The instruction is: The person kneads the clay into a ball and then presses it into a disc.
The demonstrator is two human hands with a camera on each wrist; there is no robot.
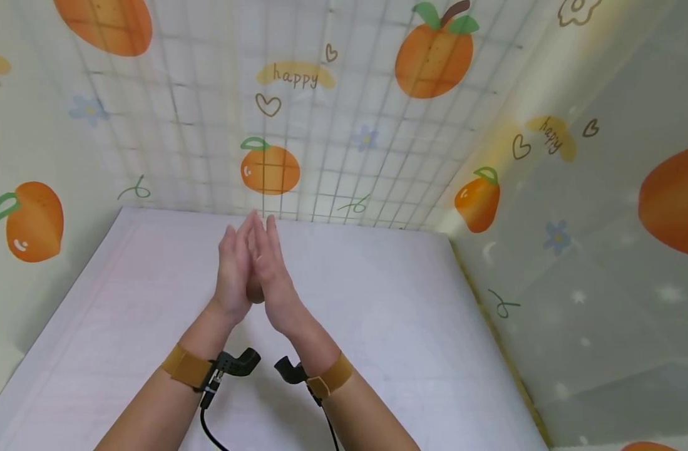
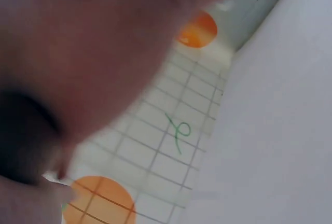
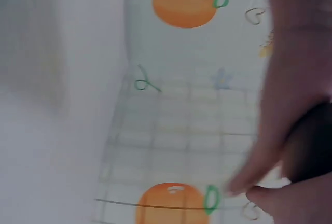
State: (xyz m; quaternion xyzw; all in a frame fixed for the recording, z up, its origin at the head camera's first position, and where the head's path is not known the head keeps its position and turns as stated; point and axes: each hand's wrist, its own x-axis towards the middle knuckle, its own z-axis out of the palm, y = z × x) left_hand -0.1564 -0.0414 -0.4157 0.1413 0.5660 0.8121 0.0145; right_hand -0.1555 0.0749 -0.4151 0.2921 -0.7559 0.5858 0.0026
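Both hands are raised above the middle of the white tabletop, palms facing, fingers straight and pointing away. My left hand (image 1: 231,279) and my right hand (image 1: 278,285) press a small dark brown rounded lump (image 1: 256,293) between their palms. Only its lower end shows in the head view; the fingers and palms hide the rest. In the left wrist view the lump (image 2: 23,136) appears as a dark, smooth curve at the left edge. The right wrist view has the lump (image 3: 314,143) at its right edge, between the two palms, with the fingertips blurred.
The white tabletop (image 1: 366,300) spreads under the arms. Behind it stands a wire grid (image 1: 332,169) covered by a pale sheet printed with oranges, and the patterned sheet (image 1: 591,300) also hangs at the right. Each wrist wears a brown strap (image 1: 187,366) with a small black camera and cable.
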